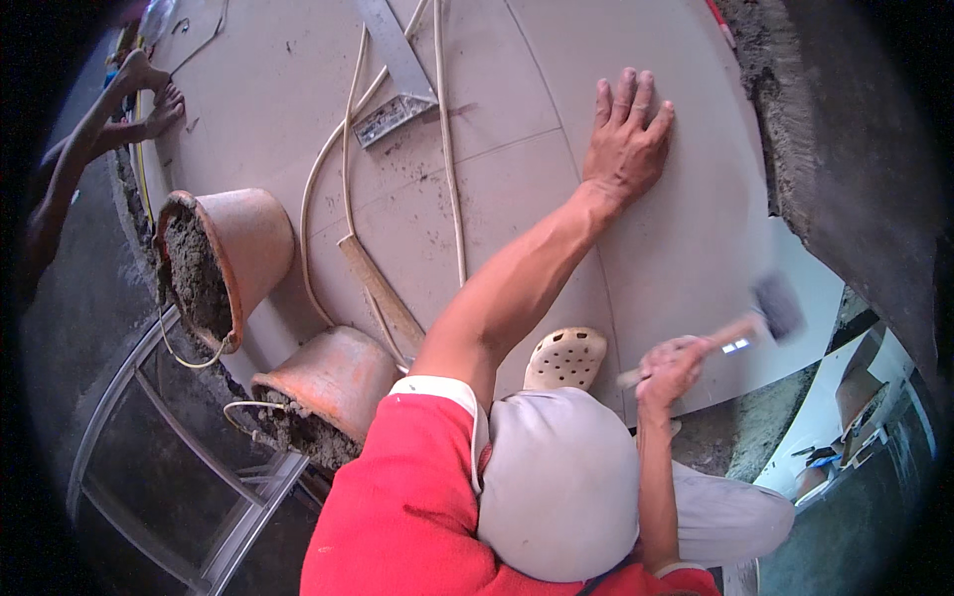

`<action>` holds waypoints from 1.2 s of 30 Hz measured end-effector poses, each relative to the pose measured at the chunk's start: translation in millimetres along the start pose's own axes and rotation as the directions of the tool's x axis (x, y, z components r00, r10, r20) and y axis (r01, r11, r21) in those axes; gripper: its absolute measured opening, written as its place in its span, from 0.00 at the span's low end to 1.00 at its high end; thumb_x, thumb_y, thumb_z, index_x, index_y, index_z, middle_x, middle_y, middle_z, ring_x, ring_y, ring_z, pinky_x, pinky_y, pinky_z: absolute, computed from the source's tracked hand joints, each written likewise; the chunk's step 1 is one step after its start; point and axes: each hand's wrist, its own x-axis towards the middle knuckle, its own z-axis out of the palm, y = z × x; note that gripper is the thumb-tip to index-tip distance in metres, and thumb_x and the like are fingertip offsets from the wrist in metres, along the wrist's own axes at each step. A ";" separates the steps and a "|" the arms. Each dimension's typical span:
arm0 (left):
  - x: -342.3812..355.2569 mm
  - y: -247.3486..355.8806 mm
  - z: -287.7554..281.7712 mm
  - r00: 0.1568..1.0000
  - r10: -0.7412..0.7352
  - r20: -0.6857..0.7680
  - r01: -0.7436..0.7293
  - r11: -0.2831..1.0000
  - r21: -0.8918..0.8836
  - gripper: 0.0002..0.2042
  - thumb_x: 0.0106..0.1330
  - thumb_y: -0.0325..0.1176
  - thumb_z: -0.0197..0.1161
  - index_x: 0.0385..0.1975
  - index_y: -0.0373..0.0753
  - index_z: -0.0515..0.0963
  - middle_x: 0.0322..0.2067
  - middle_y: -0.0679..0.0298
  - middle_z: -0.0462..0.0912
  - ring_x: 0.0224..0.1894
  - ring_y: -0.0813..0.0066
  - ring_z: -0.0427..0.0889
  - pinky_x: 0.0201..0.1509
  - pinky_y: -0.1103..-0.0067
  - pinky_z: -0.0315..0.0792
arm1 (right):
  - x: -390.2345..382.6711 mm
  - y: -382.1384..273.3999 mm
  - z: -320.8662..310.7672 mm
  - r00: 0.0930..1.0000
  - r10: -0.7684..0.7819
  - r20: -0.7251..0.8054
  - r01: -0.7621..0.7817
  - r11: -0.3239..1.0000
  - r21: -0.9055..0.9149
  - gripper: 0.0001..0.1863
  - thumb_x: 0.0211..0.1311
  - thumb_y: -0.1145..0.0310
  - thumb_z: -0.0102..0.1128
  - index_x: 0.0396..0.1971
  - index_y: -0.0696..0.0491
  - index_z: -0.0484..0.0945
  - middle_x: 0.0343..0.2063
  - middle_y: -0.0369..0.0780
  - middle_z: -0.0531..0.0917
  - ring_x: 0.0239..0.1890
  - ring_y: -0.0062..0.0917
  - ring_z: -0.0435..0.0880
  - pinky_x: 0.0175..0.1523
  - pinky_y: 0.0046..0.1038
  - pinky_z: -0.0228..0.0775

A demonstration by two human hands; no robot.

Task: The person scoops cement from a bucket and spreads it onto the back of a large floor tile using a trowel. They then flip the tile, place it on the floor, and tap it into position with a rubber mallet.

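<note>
My left hand (pixel 626 134) lies flat, fingers spread, on a large beige floor tile (pixel 686 228). My right hand (pixel 671 370) grips the wooden handle of a rubber mallet (pixel 777 306). Its dark head is blurred and hangs just above the tile's near right corner. My bent knee in grey trousers (pixel 556 477) and my red sleeve (pixel 397 497) fill the lower middle of the view.
Two orange buckets of grey mortar (pixel 214 263) (pixel 323 392) stand at the left. A wooden-handled tool (pixel 383 298), a metal straightedge (pixel 397 70) and pale hoses (pixel 447 149) lie on the tiles. A cream clog (pixel 566 358) sits by my knee. Another person's limbs (pixel 119 109) show top left. Rough mortar (pixel 785 119) borders the right.
</note>
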 end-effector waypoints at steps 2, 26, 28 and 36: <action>2.7 -1.1 -1.1 1.000 -0.007 0.019 0.008 0.999 -0.036 0.23 0.64 0.33 0.63 0.61 0.46 0.77 0.72 0.46 0.63 0.77 0.45 0.56 0.79 0.45 0.47 | 2.1 5.0 -0.9 0.991 0.129 0.028 -0.123 0.978 -0.169 0.21 0.78 0.42 0.47 0.32 0.43 0.65 0.16 0.27 0.64 0.11 0.13 0.60 0.12 0.19 0.53; 8.9 6.8 -17.0 0.991 0.021 0.133 -0.023 1.000 0.016 0.26 0.73 0.48 0.55 0.70 0.50 0.70 0.76 0.45 0.55 0.80 0.43 0.46 0.79 0.43 0.38 | 11.3 -3.6 2.7 0.979 0.153 0.131 -0.160 0.986 0.042 0.21 0.76 0.40 0.50 0.34 0.44 0.68 0.16 0.28 0.66 0.10 0.14 0.61 0.11 0.20 0.54; 8.5 4.0 -14.0 0.989 0.031 0.142 -0.035 0.999 0.024 0.26 0.72 0.48 0.57 0.69 0.50 0.70 0.75 0.44 0.57 0.79 0.42 0.49 0.79 0.43 0.40 | 6.6 -11.7 1.5 0.981 0.193 0.008 -0.193 0.978 0.074 0.20 0.75 0.41 0.52 0.34 0.43 0.69 0.16 0.27 0.66 0.11 0.13 0.62 0.11 0.19 0.53; 6.1 4.8 -11.8 0.987 0.026 0.158 -0.029 0.999 0.022 0.25 0.75 0.50 0.52 0.70 0.52 0.70 0.77 0.47 0.52 0.80 0.43 0.44 0.80 0.44 0.35 | 10.5 -36.1 -12.7 0.951 -0.269 -0.152 0.298 0.929 0.218 0.23 0.77 0.39 0.45 0.38 0.46 0.67 0.18 0.29 0.64 0.13 0.15 0.61 0.13 0.21 0.53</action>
